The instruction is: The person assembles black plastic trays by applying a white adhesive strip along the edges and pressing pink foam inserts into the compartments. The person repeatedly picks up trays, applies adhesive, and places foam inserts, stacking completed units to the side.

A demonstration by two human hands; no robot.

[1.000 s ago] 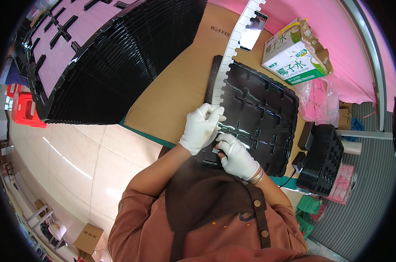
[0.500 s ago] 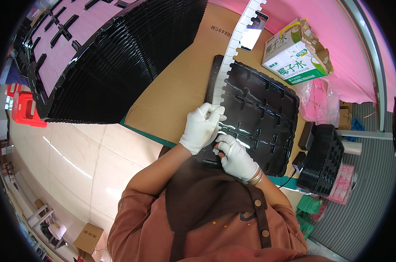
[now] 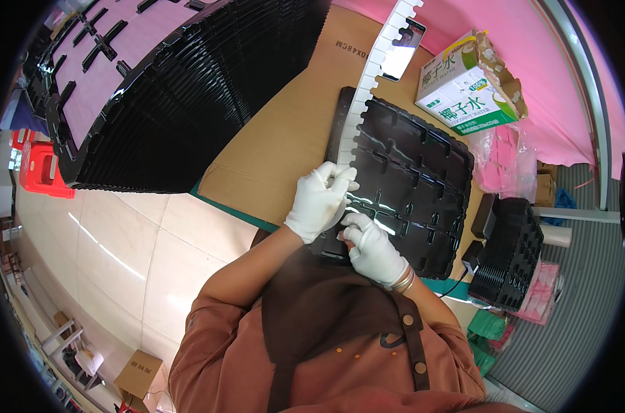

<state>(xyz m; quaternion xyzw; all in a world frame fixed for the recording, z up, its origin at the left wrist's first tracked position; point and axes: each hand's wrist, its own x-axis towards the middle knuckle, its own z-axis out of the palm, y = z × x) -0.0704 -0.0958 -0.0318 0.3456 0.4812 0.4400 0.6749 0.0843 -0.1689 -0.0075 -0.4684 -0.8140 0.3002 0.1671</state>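
Observation:
My left hand [image 3: 317,205], in a white glove, is closed on the lower end of a long white strip [image 3: 367,98] with a row of notched tabs along one edge. The strip slants up and away over a black plastic tray [image 3: 410,186] with moulded compartments. Just below and to the right, my right hand [image 3: 374,249] is also gloved, its fingers bent together over the tray's near part. Its fingertips show bare; whatever they pinch, if anything, is hidden.
A tall stack of black trays [image 3: 209,89] stands at the left. Behind the tray are a phone [image 3: 402,54] and an opened drink carton [image 3: 467,93]. Cardboard [image 3: 271,131] covers the table. More black trays [image 3: 509,255] and a black adapter [image 3: 473,255] sit at the right.
Both hands and the strip stay almost in place. A small white bit at my right fingertips no longer shows. The whole view has shifted very slightly.

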